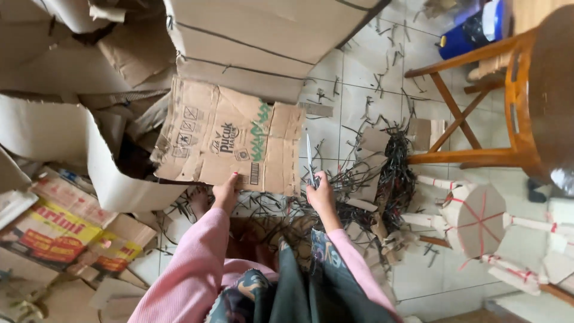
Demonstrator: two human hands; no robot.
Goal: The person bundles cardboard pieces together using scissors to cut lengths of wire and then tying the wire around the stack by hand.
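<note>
Pale floor tiles (359, 78) run across the middle and upper right of the frame, strewn with thin dark offcut strips (391, 173) that gather into a heap at centre right. Cardboard crowds the whole left side: big plain brown cartons (257, 36) at the top, and flattened red-and-yellow printed boxes (57, 230) at lower left. A wooden chair with orange-brown legs (478, 107) stands at upper right with a blue plastic container (472, 30) behind it, and below it, at centre right, lies a small round cardboard model bound with red thread (478, 218).

The person in pink sleeves sits low, looking down. Their left hand (226, 191) is closed in a pinch on the lower edge of a flat brown printed cardboard sheet (230, 140), which lies slightly tilted just above the hands in the centre of the frame. Their right hand (321, 194) is wrapped around the handles of a pair of slim metal scissors (310, 158), blades pointing up the frame right beside the sheet's right edge. Whether the blades are parted I cannot tell.

From where I stand, the risks look plain enough. The sheet is held at one point only, so it could swing or buckle under the blades and pull a cut off line. The left fingers sit near the edge being worked, and the loose strips underfoot could slide beneath a knee or foot.
</note>
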